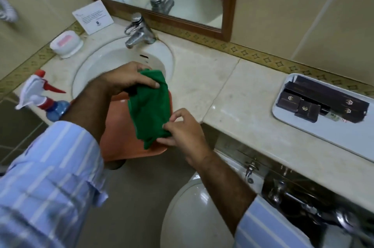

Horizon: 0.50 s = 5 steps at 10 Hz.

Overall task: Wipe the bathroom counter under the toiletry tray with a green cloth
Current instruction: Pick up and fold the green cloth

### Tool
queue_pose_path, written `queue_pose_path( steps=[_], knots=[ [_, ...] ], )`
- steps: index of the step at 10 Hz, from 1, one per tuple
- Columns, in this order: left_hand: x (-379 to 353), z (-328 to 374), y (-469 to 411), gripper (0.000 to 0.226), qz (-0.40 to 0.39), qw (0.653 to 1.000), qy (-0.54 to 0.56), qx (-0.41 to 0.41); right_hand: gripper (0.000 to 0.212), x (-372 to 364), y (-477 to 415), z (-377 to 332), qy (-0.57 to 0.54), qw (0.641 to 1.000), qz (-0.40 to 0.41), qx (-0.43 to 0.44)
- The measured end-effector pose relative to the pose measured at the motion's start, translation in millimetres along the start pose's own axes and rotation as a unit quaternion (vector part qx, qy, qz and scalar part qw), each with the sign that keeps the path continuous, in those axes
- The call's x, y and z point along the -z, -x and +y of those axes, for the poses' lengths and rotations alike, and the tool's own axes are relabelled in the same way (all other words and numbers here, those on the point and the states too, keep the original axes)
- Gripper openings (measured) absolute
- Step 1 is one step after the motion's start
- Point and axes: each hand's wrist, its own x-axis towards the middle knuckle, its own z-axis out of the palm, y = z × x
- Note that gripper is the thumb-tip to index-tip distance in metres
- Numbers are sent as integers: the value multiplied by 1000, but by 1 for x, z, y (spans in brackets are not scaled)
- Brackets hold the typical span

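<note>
A green cloth (150,106) hangs bunched between both hands, in front of the sink. My left hand (125,78) grips its top end and my right hand (183,129) pinches its lower edge. The white toiletry tray (327,128) lies far right on the beige marble counter (238,97), holding several dark boxes (321,100). Both hands are well left of the tray. The counter under the tray is hidden.
An orange basin (121,142) sits under the cloth at the counter's front edge. A white sink (113,61) with chrome tap (137,32), spray bottle (43,96), soap dish (65,44) and card (93,16) stand left. A toilet (192,211) is below.
</note>
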Motion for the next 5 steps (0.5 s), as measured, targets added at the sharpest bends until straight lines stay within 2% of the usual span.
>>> queue_pose_path(
  steps=[1,2,3,4,5],
  knots=[
    [-9,-9,-3,45,2,976,-219,25,15,-15,-5,23,156,987,28,13],
    [-37,-15,-8,55,53,902,-427,4,12,-20,-12,33,537,830,65,135],
    [-54,-16,-5,57,97,867,-488,-7,23,-12,-17,25,675,705,63,210],
    [-57,-11,4,66,101,828,-550,-35,45,8,-17,3,680,691,55,239],
    [-59,11,18,86,96,824,-551,-89,60,44,-11,-28,712,645,86,263]
  ],
)
